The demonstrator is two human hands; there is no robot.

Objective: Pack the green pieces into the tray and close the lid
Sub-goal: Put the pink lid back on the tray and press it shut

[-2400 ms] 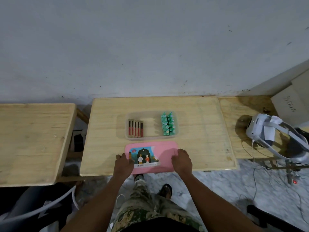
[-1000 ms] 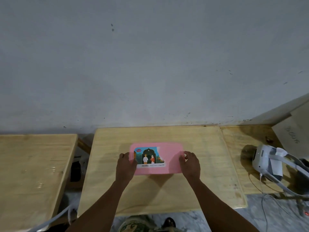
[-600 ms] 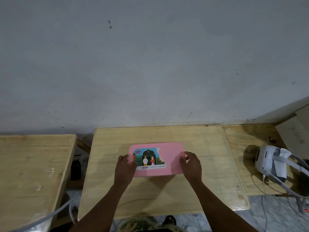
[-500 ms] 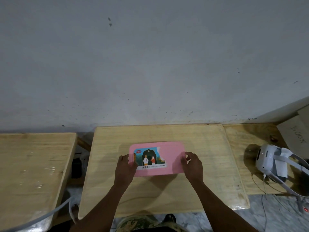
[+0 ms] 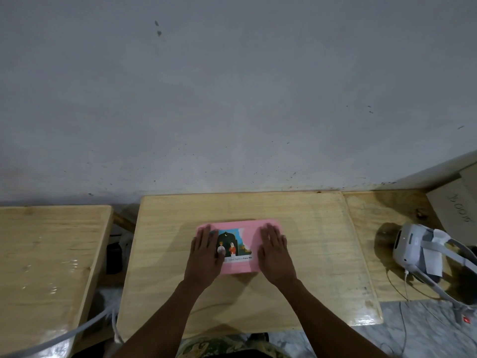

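Observation:
A pink lid with a picture label lies flat over the tray in the middle of the wooden table. The tray and the green pieces are hidden under it. My left hand lies flat on the lid's left part, fingers spread. My right hand lies flat on the lid's right part, fingers stretched out. Neither hand grips anything.
A white headset with straps and cables rests on a side board at the right. A second wooden table stands at the left across a gap. A cardboard box leans at the far right. The grey wall rises behind.
The lid was carried from the table's near edge onto the tray, covering the pieces. Both hands then moved from the lid's side edges onto its top, palms flat.

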